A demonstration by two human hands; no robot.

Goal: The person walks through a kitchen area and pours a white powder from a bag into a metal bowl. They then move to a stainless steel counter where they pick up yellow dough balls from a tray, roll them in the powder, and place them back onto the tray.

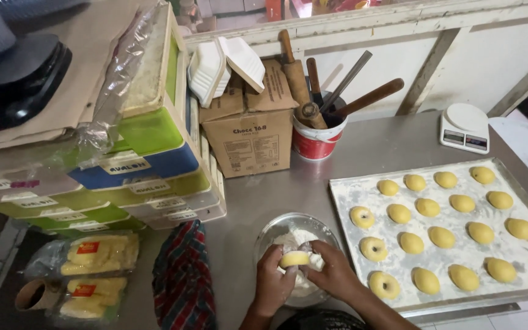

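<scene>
The dough piece [294,259] sits between my two hands over the glass bowl of flour [331,235], near the front edge of the steel table [258,195]. My left hand [274,282] pinches its left end and my right hand [332,273] its right end, fingers of both closed on it. It looks soft and light, likely tacky under its flour dusting, so I judge it dents easily and is best held by the rim with fingertips, not squeezed. Its long axis runs left to right, its broad face turned up toward me. To the right lies the floured tray [343,189] with rows of yellow dough rounds [441,236], three of them ring-shaped. Near left is a checked cloth [183,275]; farther back, a red bucket of rolling pins [316,140], a cardboard box [252,137] and a white kitchen scale [464,126].
</scene>
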